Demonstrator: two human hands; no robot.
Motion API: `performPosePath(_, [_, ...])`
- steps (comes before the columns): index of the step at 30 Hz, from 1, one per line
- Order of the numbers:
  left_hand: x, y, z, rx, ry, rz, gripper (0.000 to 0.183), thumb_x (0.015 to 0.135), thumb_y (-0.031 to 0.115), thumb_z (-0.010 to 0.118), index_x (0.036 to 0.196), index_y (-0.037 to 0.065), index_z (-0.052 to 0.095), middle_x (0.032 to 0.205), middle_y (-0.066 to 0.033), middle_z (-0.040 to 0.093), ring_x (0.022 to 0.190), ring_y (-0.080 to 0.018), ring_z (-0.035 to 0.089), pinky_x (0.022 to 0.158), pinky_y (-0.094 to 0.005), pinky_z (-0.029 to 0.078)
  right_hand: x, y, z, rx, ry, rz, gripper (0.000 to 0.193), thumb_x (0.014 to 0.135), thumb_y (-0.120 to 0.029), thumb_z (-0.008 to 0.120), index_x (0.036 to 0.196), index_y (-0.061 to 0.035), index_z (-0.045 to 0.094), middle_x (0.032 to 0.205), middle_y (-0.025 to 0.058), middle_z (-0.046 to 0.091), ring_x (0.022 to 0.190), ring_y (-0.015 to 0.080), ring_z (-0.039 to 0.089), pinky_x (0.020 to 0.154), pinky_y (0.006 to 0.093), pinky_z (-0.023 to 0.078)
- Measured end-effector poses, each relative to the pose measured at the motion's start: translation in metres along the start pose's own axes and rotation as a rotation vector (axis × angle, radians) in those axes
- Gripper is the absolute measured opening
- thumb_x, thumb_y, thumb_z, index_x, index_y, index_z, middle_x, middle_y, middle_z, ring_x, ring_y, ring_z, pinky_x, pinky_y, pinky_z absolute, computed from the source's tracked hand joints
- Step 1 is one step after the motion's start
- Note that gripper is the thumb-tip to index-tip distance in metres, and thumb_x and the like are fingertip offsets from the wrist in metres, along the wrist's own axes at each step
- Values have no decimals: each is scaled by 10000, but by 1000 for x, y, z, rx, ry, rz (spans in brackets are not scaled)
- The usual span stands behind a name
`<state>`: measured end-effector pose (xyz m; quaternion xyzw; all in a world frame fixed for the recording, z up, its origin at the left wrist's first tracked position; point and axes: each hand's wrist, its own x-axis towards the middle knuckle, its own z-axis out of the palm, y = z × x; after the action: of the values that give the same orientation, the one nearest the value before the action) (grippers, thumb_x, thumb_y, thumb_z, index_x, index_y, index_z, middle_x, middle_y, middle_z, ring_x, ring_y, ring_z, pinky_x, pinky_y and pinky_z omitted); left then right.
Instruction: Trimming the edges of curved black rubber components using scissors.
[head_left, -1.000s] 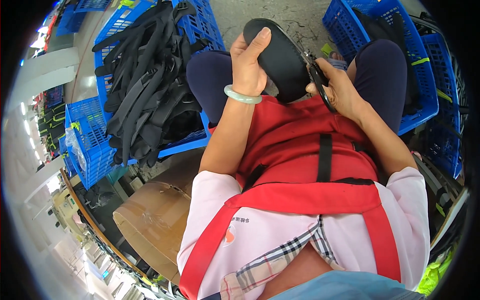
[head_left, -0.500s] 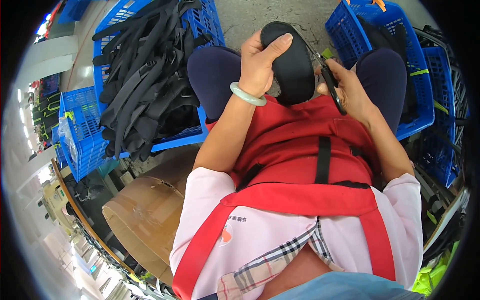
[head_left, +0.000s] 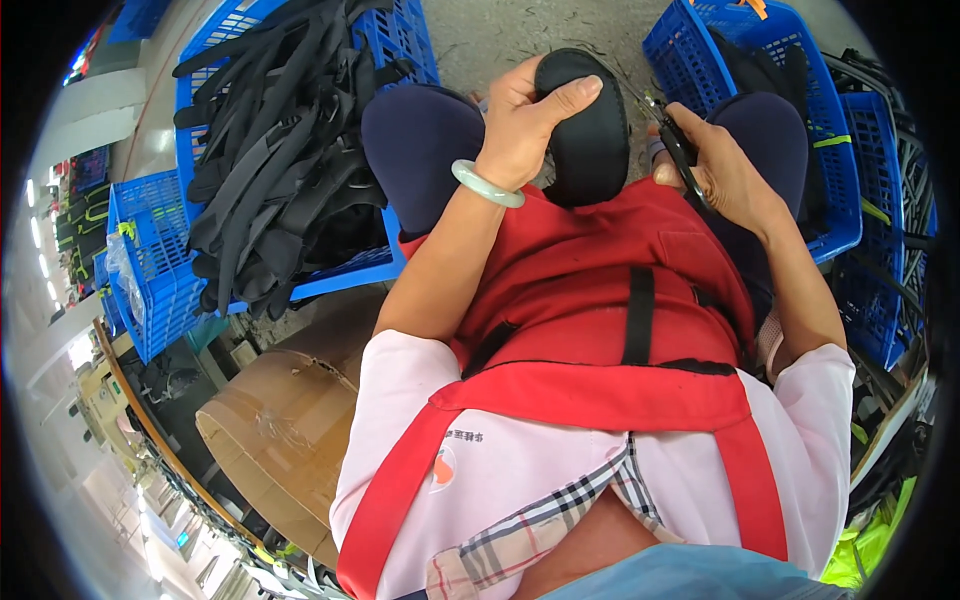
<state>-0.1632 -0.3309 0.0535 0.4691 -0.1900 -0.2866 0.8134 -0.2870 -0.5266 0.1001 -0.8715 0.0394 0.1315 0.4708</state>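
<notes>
My left hand grips a curved black padded strap, thumb pressed on its upper face and fingers behind it. The strap's lower end hangs down to the red apron over my lap. Just right of the strap, my right hand holds a pair of scissors with dark handles. Their blades point up and left toward the strap's right edge, with a small gap between. A pale bracelet circles my left wrist.
At the left stands a blue plastic crate heaped with black padded straps. Another blue crate with dark pieces is at the right. A cardboard box lies by my left elbow. Thread scraps litter the floor.
My right hand with the scissors has moved right, away from the strap's edge. The left hand and strap have shifted slightly right.
</notes>
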Motion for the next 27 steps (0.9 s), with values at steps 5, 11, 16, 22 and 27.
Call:
performPosePath(5, [0,-3,0,82,-26,-39,181,840,120,723,952,-9,663,835,-30,670,738,-90,611,681,-232,501,0,14,-7,57,15,-15,444,855,-411,689,886,-8,503,629,21,385,613,106,363,536,290,347])
performPosePath(11, [2,-12,14,119,-175,-190,273,910,228,647,1063,5,613,954,-43,641,881,-107,587,786,-259,479,6,-1,-14,180,37,137,357,863,-339,700,829,-29,526,668,-19,398,661,58,392,564,244,345])
performPosePath(16, [17,-36,27,334,-196,-10,410,934,229,590,1266,23,464,1160,-120,528,1091,-181,507,924,-323,418,34,13,-16,100,322,-89,378,790,-302,764,919,-3,573,699,-15,467,684,91,427,604,255,381])
performPosePath(22, [23,-27,-41,165,636,45,577,855,219,699,1320,17,425,1331,-124,445,1198,-245,466,1000,-317,367,2,-17,-53,490,806,-176,257,828,-189,732,976,-7,628,720,0,602,555,70,517,529,202,408])
performPosePath(27, [34,-4,-31,-688,155,-167,434,894,240,663,1236,34,491,1261,-146,523,1191,-291,476,1037,-434,369,0,-16,-5,974,597,-62,178,861,-165,680,864,-68,530,655,40,594,528,103,568,471,222,410])
